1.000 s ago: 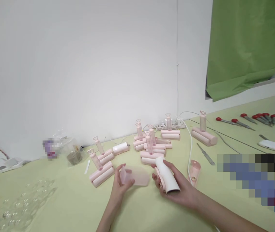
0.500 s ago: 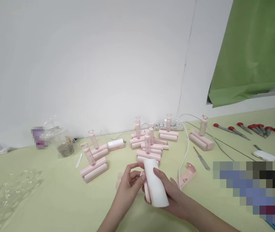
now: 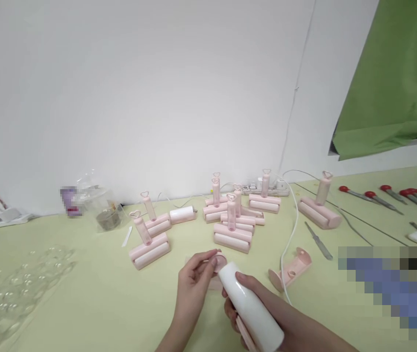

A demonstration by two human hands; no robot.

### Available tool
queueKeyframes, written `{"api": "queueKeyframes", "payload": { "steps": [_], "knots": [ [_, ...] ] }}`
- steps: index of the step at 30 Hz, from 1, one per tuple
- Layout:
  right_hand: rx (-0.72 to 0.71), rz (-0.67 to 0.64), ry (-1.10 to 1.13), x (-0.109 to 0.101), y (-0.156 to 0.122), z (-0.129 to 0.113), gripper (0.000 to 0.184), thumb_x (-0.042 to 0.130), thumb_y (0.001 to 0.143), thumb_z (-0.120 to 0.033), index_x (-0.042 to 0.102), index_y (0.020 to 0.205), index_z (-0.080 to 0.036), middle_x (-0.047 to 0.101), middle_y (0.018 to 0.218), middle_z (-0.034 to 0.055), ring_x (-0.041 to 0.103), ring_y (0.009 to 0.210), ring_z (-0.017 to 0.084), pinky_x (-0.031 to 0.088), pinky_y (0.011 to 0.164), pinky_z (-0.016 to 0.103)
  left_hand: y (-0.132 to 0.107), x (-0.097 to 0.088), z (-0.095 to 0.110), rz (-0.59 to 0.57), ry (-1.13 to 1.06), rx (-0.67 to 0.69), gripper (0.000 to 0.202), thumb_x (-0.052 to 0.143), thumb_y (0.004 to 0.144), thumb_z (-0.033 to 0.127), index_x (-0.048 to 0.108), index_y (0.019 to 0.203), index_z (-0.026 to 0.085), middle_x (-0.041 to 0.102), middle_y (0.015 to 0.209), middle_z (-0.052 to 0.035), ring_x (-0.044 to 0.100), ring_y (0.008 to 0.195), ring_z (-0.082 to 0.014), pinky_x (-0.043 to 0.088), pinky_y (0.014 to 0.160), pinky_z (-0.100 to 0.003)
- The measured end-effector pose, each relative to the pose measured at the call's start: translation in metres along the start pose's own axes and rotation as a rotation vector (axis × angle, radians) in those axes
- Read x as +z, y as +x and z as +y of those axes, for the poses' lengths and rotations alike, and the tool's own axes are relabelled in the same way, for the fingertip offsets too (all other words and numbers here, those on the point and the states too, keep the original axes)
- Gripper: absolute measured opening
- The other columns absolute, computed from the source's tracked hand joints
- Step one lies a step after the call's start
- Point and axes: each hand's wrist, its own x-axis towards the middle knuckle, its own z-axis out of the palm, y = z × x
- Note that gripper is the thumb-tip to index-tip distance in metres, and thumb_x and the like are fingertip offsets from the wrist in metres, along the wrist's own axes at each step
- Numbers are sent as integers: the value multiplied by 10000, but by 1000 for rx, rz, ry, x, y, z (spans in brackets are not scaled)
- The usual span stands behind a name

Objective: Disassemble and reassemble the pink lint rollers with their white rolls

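My right hand [image 3: 263,298] is wrapped round a smooth white roll [image 3: 250,303] and a pink strip-like part [image 3: 244,333] beneath it, with the thumb on top. The roll tilts up toward the left. At its upper end my left hand [image 3: 197,278] pinches a small pink round piece [image 3: 220,262] between thumb and fingers. Whether this piece touches the roll I cannot tell. Right of my hands lies a pink curved housing [image 3: 291,270] with round ends, a white cable across it. Beyond my hands stands a pink lint roller [image 3: 232,237] with an upright handle.
Several more pink lint rollers stand along the wall, one pair at left [image 3: 150,250]. A white cylinder [image 3: 182,214] lies beside them. A power strip [image 3: 267,191], a grey knife-like tool [image 3: 318,240], red-handled tools [image 3: 381,200] and clear bubble sheeting [image 3: 13,298] also lie on the table.
The white roll has moved down and right with my right hand. My left hand's pink round piece now shows at the roll's upper end. The view has shifted left.
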Motion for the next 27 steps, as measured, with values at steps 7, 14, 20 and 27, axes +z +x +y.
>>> {"api": "queueKeyframes", "payload": {
  "steps": [7,14,20,27],
  "knots": [
    [-98,43,-130,-3,-2,1,365,499,788,-477,571,794,-119,570,757,44,530,614,95,405,552,185,-6,3,5,-212,56,-6,283,504,788,349,631,997,208,632,1067,-51,544,1024,-228,435,890,-343],
    [-93,80,-137,-1,-7,-2,340,540,765,-467,578,811,-133,585,741,43,536,602,98,414,569,188,-7,2,1,-361,-67,-52,341,511,773,385,617,1039,200,570,1161,-70,497,1076,-251,382,942,-374],
    [-89,81,-244,6,-8,-4,405,509,758,-520,586,731,-123,583,657,28,481,496,78,352,470,177,-12,9,-3,-328,-211,-120,299,656,668,299,609,940,184,558,1153,-121,582,905,-251,504,549,-255],
    [-332,23,53,-4,-2,-20,192,540,787,-341,575,741,-158,479,572,-31,438,533,83,360,519,177,-2,-6,-10,123,-121,188,273,626,713,276,544,964,206,539,1140,-84,487,1069,-224,451,817,-288]
  ]
}}
